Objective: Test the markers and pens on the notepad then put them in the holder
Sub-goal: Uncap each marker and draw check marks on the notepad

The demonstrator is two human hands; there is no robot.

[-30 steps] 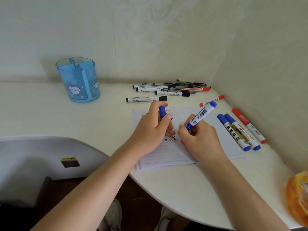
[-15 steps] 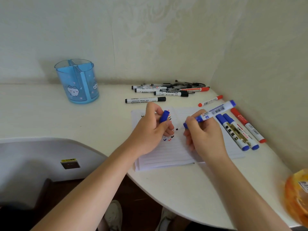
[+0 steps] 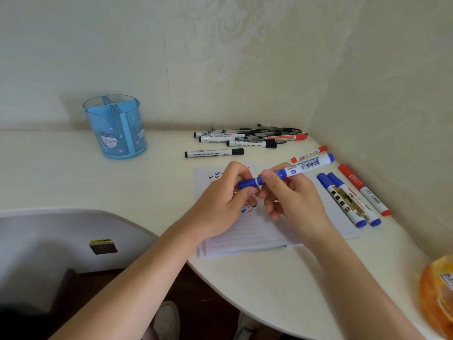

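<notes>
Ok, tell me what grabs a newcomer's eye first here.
Centre, above the notepad, the left hand holds a blue cap against the blue marker gripped by the right hand. Back left stands the blue holder; a heap of pens lies back right.

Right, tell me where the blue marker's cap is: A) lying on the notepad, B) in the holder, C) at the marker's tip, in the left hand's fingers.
C: the left hand pinches the blue cap at the tip end of the blue marker, which the right hand holds over the notepad.
</notes>
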